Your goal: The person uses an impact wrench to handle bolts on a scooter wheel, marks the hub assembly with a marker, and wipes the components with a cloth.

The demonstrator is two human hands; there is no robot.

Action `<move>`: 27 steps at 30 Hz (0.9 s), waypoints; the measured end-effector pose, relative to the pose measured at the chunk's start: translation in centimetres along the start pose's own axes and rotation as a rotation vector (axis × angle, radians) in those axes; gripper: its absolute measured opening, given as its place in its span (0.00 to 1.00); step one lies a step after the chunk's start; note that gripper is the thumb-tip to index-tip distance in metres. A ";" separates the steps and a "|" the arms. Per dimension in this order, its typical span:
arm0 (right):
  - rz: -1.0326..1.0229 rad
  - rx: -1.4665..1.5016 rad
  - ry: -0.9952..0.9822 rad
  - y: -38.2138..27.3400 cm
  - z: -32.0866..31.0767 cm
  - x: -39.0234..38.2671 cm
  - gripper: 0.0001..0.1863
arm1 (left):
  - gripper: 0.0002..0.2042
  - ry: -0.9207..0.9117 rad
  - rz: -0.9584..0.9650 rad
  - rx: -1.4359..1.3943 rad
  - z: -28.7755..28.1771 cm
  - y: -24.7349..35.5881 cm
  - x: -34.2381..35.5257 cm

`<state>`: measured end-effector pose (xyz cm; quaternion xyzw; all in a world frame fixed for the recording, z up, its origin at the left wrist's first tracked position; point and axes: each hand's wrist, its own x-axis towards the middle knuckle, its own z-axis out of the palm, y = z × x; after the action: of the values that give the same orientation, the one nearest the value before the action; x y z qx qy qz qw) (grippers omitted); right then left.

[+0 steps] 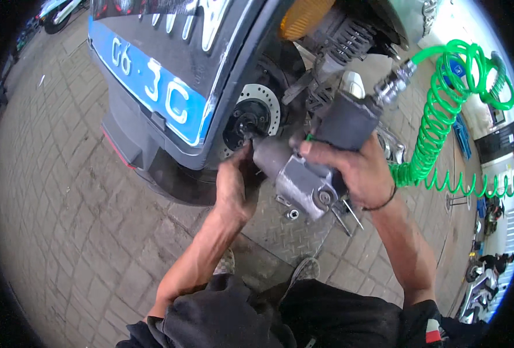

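Observation:
My right hand [362,171] is closed round the handle of a grey air impact wrench [304,184]. The wrench lies tilted, its nose toward a wheel hub [232,129] ringed by a drilled brake disc [272,103]. A dark socket [249,129] at the nose reaches the middle of the hub. My left hand [232,184] is up beside the nose, fingers curled against its front end and partly hidden behind it. A green coiled air hose [438,124] joins the wrench through a metal coupling [394,86].
A scooter's dark rear body [129,113] with a blue plate [152,84] stands at left, its shock absorber [347,43] above the wrench. Below lie a loose socket [292,214] and a metal tread plate [280,235]. Motorcycles [482,290] stand far right.

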<state>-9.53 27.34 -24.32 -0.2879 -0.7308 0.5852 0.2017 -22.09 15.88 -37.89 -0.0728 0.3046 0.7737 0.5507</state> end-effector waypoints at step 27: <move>0.054 0.115 0.009 -0.4 0.4 2.9 0.14 | 0.11 0.038 0.012 -0.139 -0.8 1.1 3.3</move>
<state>-12.07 28.90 -24.14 -0.2980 -0.6869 0.6302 0.2055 -24.50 17.87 -39.57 -0.1237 0.2612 0.7947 0.5337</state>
